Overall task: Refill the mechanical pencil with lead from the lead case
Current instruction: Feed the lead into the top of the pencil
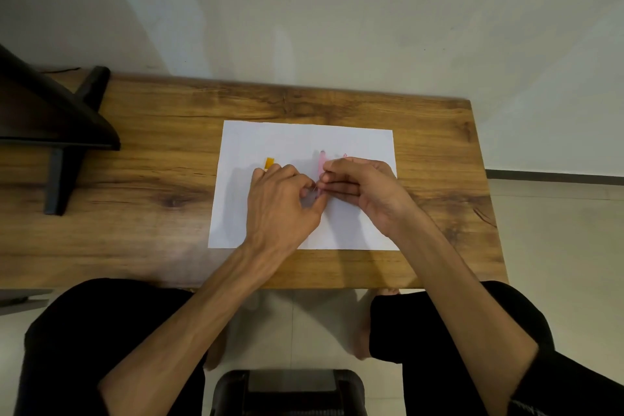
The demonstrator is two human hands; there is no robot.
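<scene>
- Both hands are meeting over a white sheet of paper (pixel 304 142) on a wooden desk (pixel 162 159).
- The right hand (pixel 361 189) is gripping the pink mechanical pencil (pixel 321 162), fingers curled.
- The left hand (pixel 280 199) is pinching something thin at the pencil; what it is cannot be told.
- An orange lead case (pixel 269 163) is lying on the paper just behind the left hand.

Seated at wooden table (pixel 162 152), white paper sheet (pixel 304 138) lying near its middle. Left hand (pixel 280 203) and right hand (pixel 361 186) meeting fingertip to fingertip over the sheet. Pink mechanical pencil (pixel 320 164) gripped in right hand, pointing toward far edge. Orange lead case (pixel 269 163) partly hidden behind left hand. Lead itself too thin to confirm.
</scene>
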